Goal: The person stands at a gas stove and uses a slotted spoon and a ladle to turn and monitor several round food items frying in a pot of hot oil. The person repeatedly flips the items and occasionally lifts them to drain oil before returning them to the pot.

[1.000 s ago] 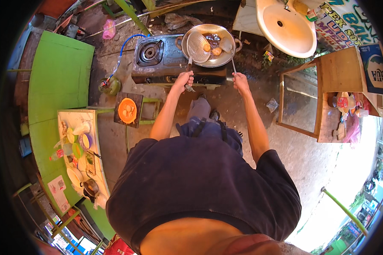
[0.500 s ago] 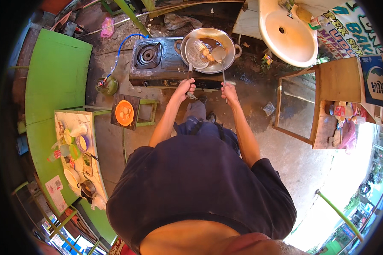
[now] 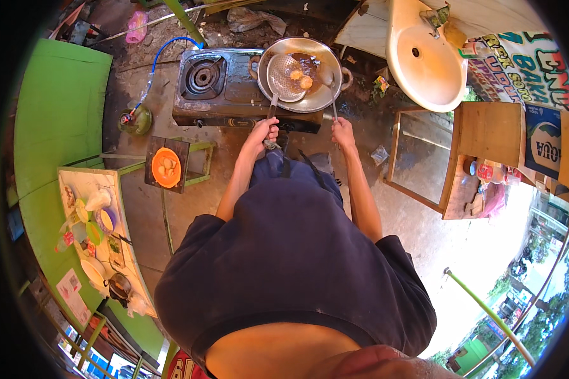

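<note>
My left hand is closed around the handle of a perforated skimmer. The skimmer's round head rests in the left half of a wide metal wok. In my right hand is the long thin handle of a metal spatula, its head dipping at the wok's right side. Several browned fried pieces lie at the skimmer's right edge, between the two utensils. Dark oil shows behind them. The wok stands on the right side of a two-burner gas stove.
A blue hose runs from the stove to a green gas cylinder. An orange bowl with pale pieces sits on a stool at left. Bowls crowd a side table. A white sink and a wooden cabinet stand at right.
The spatula head has moved right, away from the fried pieces, which now lie more apart by the skimmer. Both hands keep their hold. The whole view has shifted slightly.
</note>
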Demonstrator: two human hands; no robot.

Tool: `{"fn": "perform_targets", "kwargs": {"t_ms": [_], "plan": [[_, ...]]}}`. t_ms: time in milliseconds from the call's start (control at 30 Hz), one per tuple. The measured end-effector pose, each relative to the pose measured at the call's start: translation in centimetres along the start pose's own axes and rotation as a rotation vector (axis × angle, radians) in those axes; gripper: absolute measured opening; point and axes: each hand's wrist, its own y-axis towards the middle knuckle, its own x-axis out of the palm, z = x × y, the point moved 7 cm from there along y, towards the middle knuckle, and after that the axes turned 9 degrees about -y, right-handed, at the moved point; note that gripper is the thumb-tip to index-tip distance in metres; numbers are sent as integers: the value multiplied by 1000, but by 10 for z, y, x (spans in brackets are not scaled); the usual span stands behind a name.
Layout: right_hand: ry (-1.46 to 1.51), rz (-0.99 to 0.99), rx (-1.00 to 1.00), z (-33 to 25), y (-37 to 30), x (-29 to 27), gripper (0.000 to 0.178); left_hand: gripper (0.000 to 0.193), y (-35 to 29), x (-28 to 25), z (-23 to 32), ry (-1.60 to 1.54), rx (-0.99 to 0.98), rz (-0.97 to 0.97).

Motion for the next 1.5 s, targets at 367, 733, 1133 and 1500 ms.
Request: {"fn": "perform_targets", "kwargs": {"t_ms": [367, 733, 1133, 1500], "plan": [[63, 36, -94, -2, -11, 28, 26, 19, 9, -10, 14, -95, -144, -65], [-115, 181, -265, -30, -18, 7, 28, 23, 2, 0, 16, -117, -232, -130], [-507, 286, -422, -80, -69, -18, 30, 25, -13, -13, 16, 28, -172, -49], [-575, 300, -456, -84, -84, -2, 29, 28, -22, -12, 21, 74, -78, -67]]}}
